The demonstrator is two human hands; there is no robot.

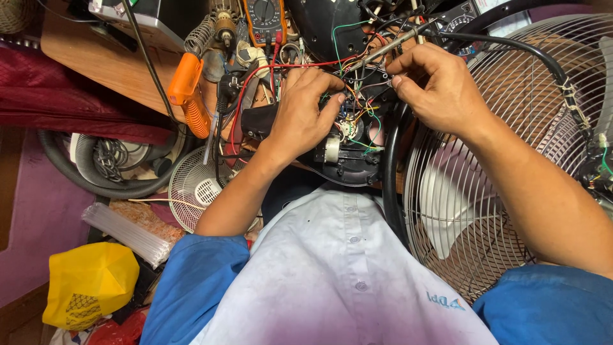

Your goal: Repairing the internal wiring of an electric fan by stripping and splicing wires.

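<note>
a wooden workbench (96, 61) runs across the top of the view, its brown top bare only at the left. on it sit a grey metal box (150, 19) at the back edge, a coiled soldering-iron stand (203, 35), an orange multimeter (267, 19) and an orange-handled tool (190, 96) that juts over the front edge. a black plastic housing (348, 153) full of coloured wires rests at the bench's front, apparently partly overhanging it. below, the floor (25, 211) carries 1 small white fan grille (198, 188), a grey ribbed hose (96, 182) and a yellow bag (89, 281).
</note>
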